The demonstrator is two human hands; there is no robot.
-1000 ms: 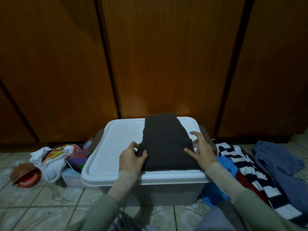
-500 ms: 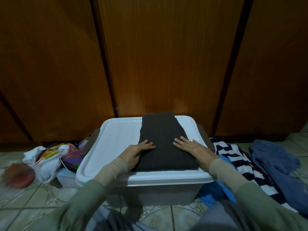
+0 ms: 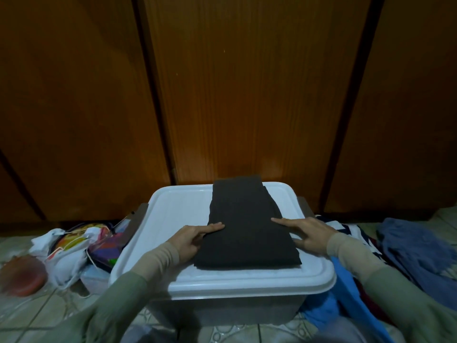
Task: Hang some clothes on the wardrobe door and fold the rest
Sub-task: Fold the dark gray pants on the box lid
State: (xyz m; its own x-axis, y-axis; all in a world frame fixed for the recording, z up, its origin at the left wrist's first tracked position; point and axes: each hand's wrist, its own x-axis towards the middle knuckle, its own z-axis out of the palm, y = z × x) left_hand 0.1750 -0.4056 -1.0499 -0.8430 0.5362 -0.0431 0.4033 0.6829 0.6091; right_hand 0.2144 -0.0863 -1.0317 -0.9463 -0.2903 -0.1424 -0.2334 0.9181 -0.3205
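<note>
A folded dark grey garment [image 3: 244, 224] lies flat on the white lid of a plastic storage box [image 3: 173, 209]. My left hand [image 3: 193, 237] rests at the garment's left edge with its index finger stretched onto the cloth. My right hand [image 3: 306, 231] lies flat on the right edge, fingers straight. Neither hand grips the cloth. Behind the box stand the closed wooden wardrobe doors [image 3: 247, 95]. More clothes lie on the floor to the right: a navy and white striped garment [image 3: 343, 225], a bright blue one [image 3: 346, 285] and a slate blue one [image 3: 415, 246].
Left of the box sit a white cloth bag with colourful print [image 3: 66, 248], a purple item [image 3: 108, 246] and a blurred red round object [image 3: 23, 276]. The floor is patterned tile [image 3: 29, 315].
Both hands went from holding the garment's sides to lying flat on it, then slid outward toward its left and right edges. The garment stayed in place on the lid.
</note>
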